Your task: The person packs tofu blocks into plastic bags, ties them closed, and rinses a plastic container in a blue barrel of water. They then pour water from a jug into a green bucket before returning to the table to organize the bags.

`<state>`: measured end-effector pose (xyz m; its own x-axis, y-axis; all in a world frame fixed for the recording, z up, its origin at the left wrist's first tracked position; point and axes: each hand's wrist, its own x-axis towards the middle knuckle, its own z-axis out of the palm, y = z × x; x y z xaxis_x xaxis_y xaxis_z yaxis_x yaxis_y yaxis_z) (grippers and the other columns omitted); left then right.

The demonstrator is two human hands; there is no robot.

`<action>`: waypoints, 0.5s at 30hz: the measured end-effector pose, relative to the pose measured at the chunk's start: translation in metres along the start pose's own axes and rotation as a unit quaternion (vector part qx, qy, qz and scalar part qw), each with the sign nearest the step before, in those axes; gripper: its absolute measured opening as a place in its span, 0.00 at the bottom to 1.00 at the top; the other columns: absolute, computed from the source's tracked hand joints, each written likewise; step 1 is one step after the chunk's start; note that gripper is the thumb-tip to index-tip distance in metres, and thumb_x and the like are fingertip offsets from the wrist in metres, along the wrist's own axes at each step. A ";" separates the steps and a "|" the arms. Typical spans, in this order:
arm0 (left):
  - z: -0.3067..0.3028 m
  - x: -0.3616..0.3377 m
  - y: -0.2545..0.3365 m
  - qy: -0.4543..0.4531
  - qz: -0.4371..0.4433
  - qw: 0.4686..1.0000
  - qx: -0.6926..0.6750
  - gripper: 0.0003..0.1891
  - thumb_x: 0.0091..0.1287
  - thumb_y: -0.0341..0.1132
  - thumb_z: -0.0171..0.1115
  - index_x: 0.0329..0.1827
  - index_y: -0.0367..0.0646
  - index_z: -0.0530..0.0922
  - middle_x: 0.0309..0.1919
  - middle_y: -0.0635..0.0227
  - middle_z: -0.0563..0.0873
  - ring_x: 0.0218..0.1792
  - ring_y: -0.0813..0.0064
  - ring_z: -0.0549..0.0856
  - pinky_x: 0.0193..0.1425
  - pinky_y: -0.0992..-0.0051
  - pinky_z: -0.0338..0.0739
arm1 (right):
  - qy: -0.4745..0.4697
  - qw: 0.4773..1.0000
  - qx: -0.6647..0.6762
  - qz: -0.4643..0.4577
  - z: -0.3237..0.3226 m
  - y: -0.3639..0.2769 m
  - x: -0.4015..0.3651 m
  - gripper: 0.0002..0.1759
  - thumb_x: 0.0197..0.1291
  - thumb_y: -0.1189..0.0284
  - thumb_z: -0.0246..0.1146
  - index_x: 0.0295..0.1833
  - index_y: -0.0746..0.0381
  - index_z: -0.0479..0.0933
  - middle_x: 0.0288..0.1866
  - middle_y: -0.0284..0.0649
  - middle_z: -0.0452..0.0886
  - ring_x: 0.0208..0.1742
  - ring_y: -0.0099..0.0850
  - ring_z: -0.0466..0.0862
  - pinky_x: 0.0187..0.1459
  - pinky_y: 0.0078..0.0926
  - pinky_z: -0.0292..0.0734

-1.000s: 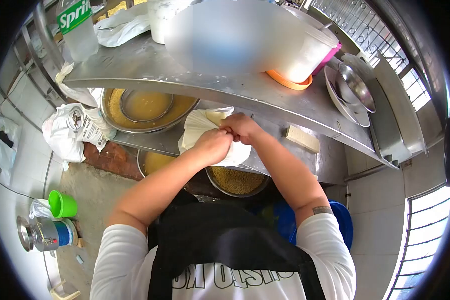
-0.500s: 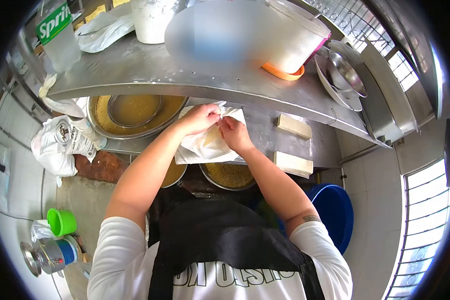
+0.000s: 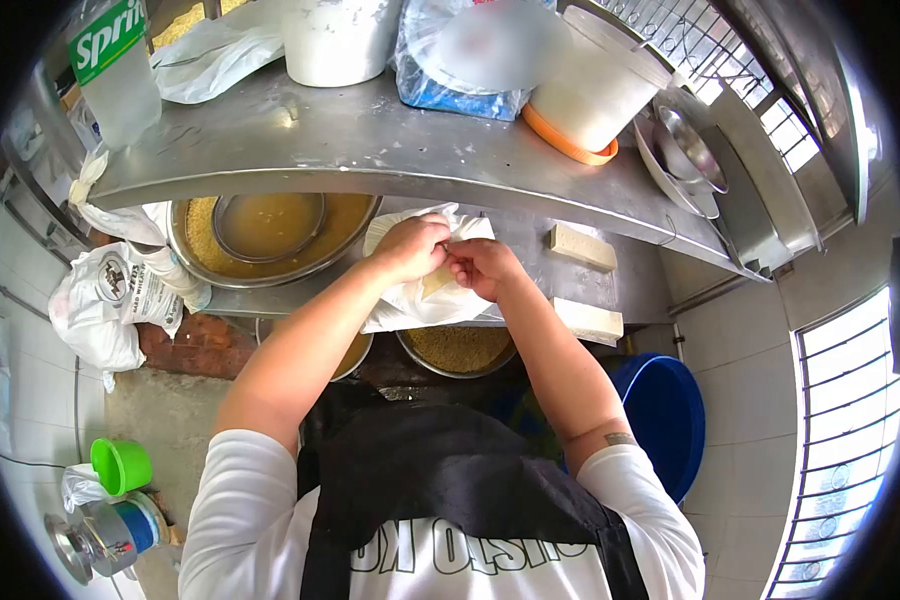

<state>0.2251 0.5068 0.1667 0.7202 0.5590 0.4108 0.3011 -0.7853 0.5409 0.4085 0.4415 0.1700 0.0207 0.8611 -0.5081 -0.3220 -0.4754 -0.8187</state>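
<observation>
A white plastic bag [image 3: 410,306], or a thin sheet like it, lies crumpled on the lower metal table. Something pale yellow shows through or inside it. My left hand [image 3: 416,246] is closed, pinching the bag's gathered upper part. Beside it, almost touching, my right hand [image 3: 484,268] has its thumb and fingers pressed together on the same part. The fingertips hide exactly what lies between them. To the left of the bag stands a wide metal basin [image 3: 322,262] of yellowish grain in liquid, with a smaller metal bowl [image 3: 240,252] sitting in it.
Two pale rectangular blocks [image 3: 582,247] lie at the right. Below the table edge is a pan of grain [image 3: 460,352]. A metal shelf [image 3: 350,150] overhangs my hands, carrying tubs and a Sprite bottle [image 3: 118,90]. A blue barrel [image 3: 670,420] stands at lower right.
My right hand has shifted slightly right and turned, its fingers more curled. My left hand stays at the bag's gathered part. The whole view has tilted a little.
</observation>
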 end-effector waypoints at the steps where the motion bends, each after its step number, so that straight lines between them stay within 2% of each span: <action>1: 0.001 -0.001 0.001 0.038 0.048 0.998 -0.005 0.07 0.60 0.28 0.62 0.40 0.40 0.83 0.43 0.56 0.86 0.47 0.51 0.86 0.51 0.56 0.81 | -0.008 1.000 0.012 0.021 -0.001 0.001 0.003 0.06 0.69 0.76 0.64 0.38 0.67 0.81 0.29 0.39 0.81 0.24 0.28 0.79 0.26 0.26 0.75; 3: 0.002 -0.004 0.002 0.061 0.082 0.995 -0.003 0.06 0.60 0.28 0.62 0.39 0.39 0.82 0.44 0.57 0.86 0.48 0.50 0.86 0.51 0.55 0.81 | -0.005 1.000 -0.009 -0.003 -0.004 0.005 0.007 0.05 0.67 0.76 0.65 0.38 0.67 0.81 0.28 0.40 0.81 0.24 0.28 0.79 0.25 0.25 0.74; 5: -0.002 -0.004 0.004 -0.009 0.051 0.998 0.036 0.05 0.61 0.29 0.62 0.38 0.39 0.81 0.43 0.55 0.86 0.48 0.49 0.86 0.50 0.55 0.81 | -0.003 0.999 -0.031 -0.024 0.008 0.004 -0.003 0.04 0.65 0.76 0.65 0.38 0.67 0.81 0.27 0.40 0.81 0.24 0.28 0.79 0.25 0.25 0.73; 6: -0.003 -0.004 0.005 -0.006 0.052 0.998 0.034 0.05 0.61 0.29 0.62 0.38 0.39 0.81 0.43 0.55 0.86 0.48 0.49 0.86 0.50 0.55 0.81 | 0.059 0.983 -0.152 -0.085 0.016 0.005 -0.007 0.05 0.66 0.75 0.65 0.40 0.67 0.81 0.27 0.39 0.82 0.24 0.27 0.80 0.26 0.24 0.75; 7: -0.003 -0.003 0.005 -0.003 0.029 0.999 0.018 0.05 0.62 0.29 0.62 0.38 0.39 0.81 0.41 0.54 0.86 0.48 0.48 0.86 0.50 0.54 0.80 | 0.119 0.945 -0.269 -0.144 0.026 0.001 -0.017 0.06 0.66 0.74 0.66 0.41 0.67 0.81 0.28 0.39 0.82 0.25 0.27 0.80 0.27 0.23 0.76; 8: -0.003 -0.003 0.004 0.000 0.006 1.000 0.003 0.05 0.63 0.30 0.63 0.39 0.39 0.80 0.40 0.53 0.86 0.47 0.48 0.86 0.50 0.54 0.80 | 0.141 0.899 -0.365 -0.195 0.033 -0.001 -0.026 0.07 0.63 0.74 0.66 0.41 0.67 0.81 0.27 0.40 0.83 0.26 0.27 0.83 0.28 0.25 0.77; 9: -0.004 -0.004 0.004 0.001 0.006 1.000 0.003 0.05 0.63 0.30 0.63 0.39 0.39 0.80 0.40 0.53 0.86 0.47 0.48 0.86 0.50 0.54 0.80 | 0.142 0.899 -0.366 -0.195 0.032 0.005 -0.024 0.07 0.63 0.74 0.66 0.41 0.67 0.81 0.27 0.40 0.83 0.26 0.27 0.83 0.28 0.25 0.77; 10: -0.003 -0.004 0.003 0.003 0.001 1.000 -0.003 0.05 0.64 0.30 0.62 0.39 0.39 0.80 0.39 0.52 0.86 0.46 0.47 0.86 0.50 0.53 0.80 | 0.180 0.780 -0.508 -0.318 0.029 0.014 -0.017 0.07 0.63 0.74 0.65 0.42 0.68 0.82 0.27 0.40 0.84 0.27 0.26 0.83 0.28 0.26 0.78; 11: -0.002 -0.004 0.002 0.006 -0.004 1.000 -0.009 0.05 0.65 0.30 0.62 0.40 0.39 0.81 0.38 0.51 0.86 0.46 0.47 0.86 0.49 0.53 0.80 | 0.209 0.620 -0.625 -0.426 0.025 0.020 -0.009 0.08 0.62 0.74 0.65 0.42 0.68 0.82 0.27 0.40 0.84 0.28 0.26 0.84 0.28 0.28 0.79; 12: -0.001 -0.004 0.000 0.007 -0.004 1.000 -0.009 0.05 0.65 0.30 0.62 0.40 0.39 0.81 0.38 0.51 0.86 0.46 0.47 0.86 0.49 0.53 0.80 | 0.186 0.631 -0.606 -0.447 0.017 0.023 -0.002 0.06 0.64 0.74 0.64 0.41 0.66 0.82 0.26 0.38 0.82 0.24 0.25 0.80 0.24 0.26 0.74; 13: 0.002 -0.005 -0.004 0.003 0.004 1.000 0.007 0.05 0.65 0.30 0.62 0.40 0.39 0.80 0.38 0.51 0.86 0.45 0.47 0.86 0.49 0.53 0.80 | 0.185 0.631 -0.606 -0.448 0.017 0.017 -0.006 0.06 0.64 0.74 0.64 0.41 0.66 0.82 0.26 0.38 0.82 0.24 0.25 0.80 0.24 0.26 0.74; 14: 0.003 -0.005 -0.007 0.000 0.011 1.000 0.023 0.05 0.66 0.30 0.62 0.41 0.39 0.80 0.38 0.51 0.86 0.45 0.47 0.86 0.49 0.54 0.80 | 0.115 0.851 -0.406 -0.311 0.018 0.009 -0.012 0.05 0.66 0.73 0.63 0.39 0.64 0.80 0.25 0.38 0.81 0.24 0.25 0.79 0.24 0.24 0.71; 15: 0.004 -0.005 -0.009 -0.001 0.011 1.000 0.025 0.05 0.66 0.30 0.62 0.41 0.39 0.80 0.38 0.51 0.86 0.45 0.47 0.86 0.49 0.54 0.80 | 0.032 0.977 -0.160 -0.137 0.016 0.002 -0.018 0.06 0.68 0.73 0.63 0.37 0.62 0.78 0.24 0.37 0.79 0.23 0.25 0.77 0.24 0.22 0.69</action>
<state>0.2211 0.5104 0.1570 0.7283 0.5414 0.4201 0.3162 -0.8094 0.4949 0.3925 0.4282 0.1813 0.1277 0.9559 -0.2645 0.0171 -0.2688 -0.9630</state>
